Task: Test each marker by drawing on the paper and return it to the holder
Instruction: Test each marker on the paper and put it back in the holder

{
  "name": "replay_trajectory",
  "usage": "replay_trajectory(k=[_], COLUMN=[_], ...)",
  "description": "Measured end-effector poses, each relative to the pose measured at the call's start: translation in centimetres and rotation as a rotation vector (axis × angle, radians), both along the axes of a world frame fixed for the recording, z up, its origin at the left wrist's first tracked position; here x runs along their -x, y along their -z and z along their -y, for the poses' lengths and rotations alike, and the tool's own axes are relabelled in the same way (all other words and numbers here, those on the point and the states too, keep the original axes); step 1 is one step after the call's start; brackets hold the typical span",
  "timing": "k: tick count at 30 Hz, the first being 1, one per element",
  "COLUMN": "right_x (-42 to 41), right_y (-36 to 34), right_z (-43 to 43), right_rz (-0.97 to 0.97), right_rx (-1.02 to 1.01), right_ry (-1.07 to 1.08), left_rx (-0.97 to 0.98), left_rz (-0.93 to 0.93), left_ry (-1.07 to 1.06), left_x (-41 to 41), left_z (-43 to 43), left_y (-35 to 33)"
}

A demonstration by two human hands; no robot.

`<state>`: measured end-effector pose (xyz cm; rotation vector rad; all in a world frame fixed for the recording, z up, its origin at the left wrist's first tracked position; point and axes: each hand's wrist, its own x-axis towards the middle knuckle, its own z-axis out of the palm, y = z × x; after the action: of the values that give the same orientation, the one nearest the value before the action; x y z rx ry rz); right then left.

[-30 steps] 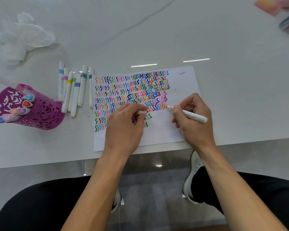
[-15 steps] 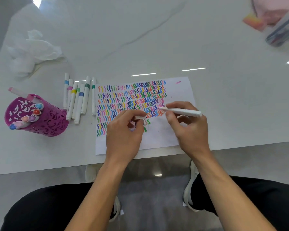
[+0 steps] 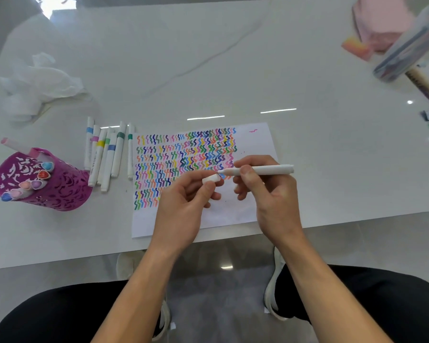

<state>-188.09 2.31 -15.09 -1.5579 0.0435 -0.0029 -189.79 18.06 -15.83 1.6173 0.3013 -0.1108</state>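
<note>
1. Above the paper (image 3: 259,144), my right grip (image 3: 273,196) pinches the white marker (image 3: 263,170), tip pointing left;
2. my left grip (image 3: 181,206) pinches the cap (image 3: 210,179), just beside that tip;
3. the purple holder (image 3: 60,191) sits far left on the worktop (image 3: 320,169).

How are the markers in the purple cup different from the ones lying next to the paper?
The stored markers lean inside the purple holder, coloured ends up; the loose markers lie flat on the table, side by side, showing coloured bands. Both sets look white-bodied.
</note>
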Motion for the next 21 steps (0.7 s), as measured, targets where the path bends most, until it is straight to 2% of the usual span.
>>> replay_trajectory(k=[8, 13, 21], right_x=[-0.09, -0.2, -0.05], right_y=[0.08, 0.05, 0.97], right_z=[-0.06, 0.12, 0.1], right_rz=[-0.029, -0.025, -0.079], right_rx=[0.052, 0.002, 0.096], right_ry=[-0.001, 0.049, -0.022], left_rx=[-0.013, -0.038, -0.042], left_rz=[-0.005, -0.012, 0.022], left_ry=[0.023, 0.022, 0.083], left_x=[0.03, -0.05, 0.02], left_z=[0.07, 0.04, 0.11], left_y=[-0.13, 0.12, -0.11])
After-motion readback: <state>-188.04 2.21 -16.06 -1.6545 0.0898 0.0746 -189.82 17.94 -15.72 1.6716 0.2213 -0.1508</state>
